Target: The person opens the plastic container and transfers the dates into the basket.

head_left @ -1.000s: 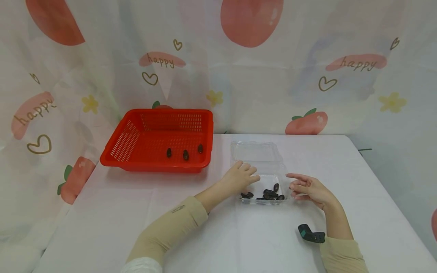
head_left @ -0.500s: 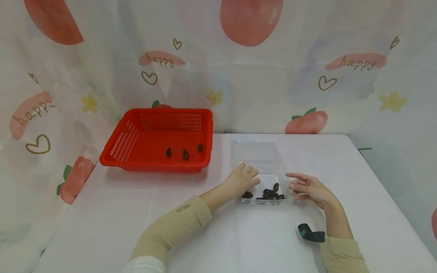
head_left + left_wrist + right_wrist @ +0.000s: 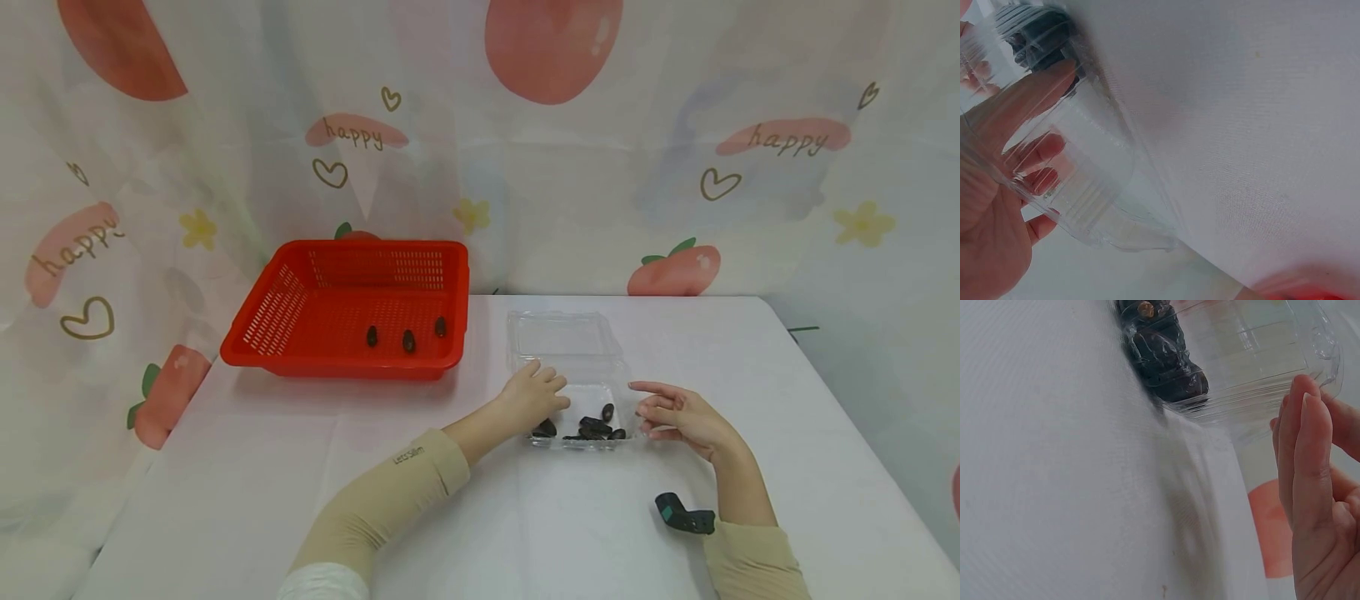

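Observation:
A clear plastic clamshell box lies opened on the white table, its lid folded back. Several dark, wrinkled, date-like fruits are gathered along its near side. My left hand reaches over the box's left wall, fingers spread; in the left wrist view its thumb touches a dark fruit seen through the plastic. Another view of that corner shows one fruit just below the hand. My right hand stands at the right wall, its straight fingertips against the plastic.
A red plastic basket stands at the back left, holding three dark fruits. A black angled device lies beside the right forearm. A patterned curtain hangs behind the table.
My left hand has shifted slightly right and back over the box, and the fruit beneath it has turned a little. The right hand, box and basket look unchanged.

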`<move>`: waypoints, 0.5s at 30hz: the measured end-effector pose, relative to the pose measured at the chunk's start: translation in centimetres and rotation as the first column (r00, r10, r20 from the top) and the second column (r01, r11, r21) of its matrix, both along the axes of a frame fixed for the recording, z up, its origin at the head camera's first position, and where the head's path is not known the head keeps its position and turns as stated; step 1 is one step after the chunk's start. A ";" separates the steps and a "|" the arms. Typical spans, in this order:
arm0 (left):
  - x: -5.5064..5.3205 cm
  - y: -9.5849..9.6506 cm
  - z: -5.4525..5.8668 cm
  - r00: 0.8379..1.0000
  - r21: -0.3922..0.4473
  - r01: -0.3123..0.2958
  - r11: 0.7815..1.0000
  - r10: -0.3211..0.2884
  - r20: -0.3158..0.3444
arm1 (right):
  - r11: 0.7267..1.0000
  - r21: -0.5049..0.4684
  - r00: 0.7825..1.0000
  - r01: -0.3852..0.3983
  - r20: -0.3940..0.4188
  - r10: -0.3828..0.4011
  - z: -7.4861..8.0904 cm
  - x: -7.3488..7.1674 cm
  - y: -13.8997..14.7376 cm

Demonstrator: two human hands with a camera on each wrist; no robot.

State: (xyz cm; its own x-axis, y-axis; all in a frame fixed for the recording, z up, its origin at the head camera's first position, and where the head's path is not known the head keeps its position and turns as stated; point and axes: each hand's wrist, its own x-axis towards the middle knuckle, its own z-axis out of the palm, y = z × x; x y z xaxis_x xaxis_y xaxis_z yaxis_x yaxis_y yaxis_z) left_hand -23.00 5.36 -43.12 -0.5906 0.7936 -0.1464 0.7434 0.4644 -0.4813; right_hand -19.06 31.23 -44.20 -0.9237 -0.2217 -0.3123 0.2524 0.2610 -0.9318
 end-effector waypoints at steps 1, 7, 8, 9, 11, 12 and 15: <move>0.0 0.0 0.0 1.000 0.000 -0.001 1.000 0.001 0.001 | 1.000 0.000 1.000 -0.001 -0.001 0.001 0.0 0.0 0.0; -0.1 0.0 -0.1 1.000 -0.003 -0.007 1.000 0.007 -0.002 | 1.000 0.006 1.000 0.002 -0.011 -0.002 0.0 0.1 0.0; -0.1 0.0 -0.2 1.000 -0.006 -0.009 1.000 0.009 0.001 | 1.000 0.008 1.000 0.001 -0.012 -0.001 0.0 0.1 -0.1; -0.1 0.0 -0.2 1.000 -0.011 -0.011 1.000 0.011 0.004 | 1.000 0.010 1.000 0.006 -0.010 -0.006 0.0 0.1 -0.1; -0.2 0.1 -0.2 1.000 -0.023 -0.019 1.000 0.019 0.013 | 1.000 0.009 1.000 0.006 -0.008 -0.006 0.0 0.1 -0.1; -0.2 0.1 -0.2 1.000 -0.028 -0.022 0.999 0.022 0.018 | 1.000 0.009 1.000 0.005 -0.008 -0.005 0.0 0.1 -0.1; -0.3 0.1 -0.3 0.999 -0.033 -0.024 0.999 0.025 0.027 | 1.000 0.006 1.000 0.001 -0.008 0.000 0.1 0.1 -0.1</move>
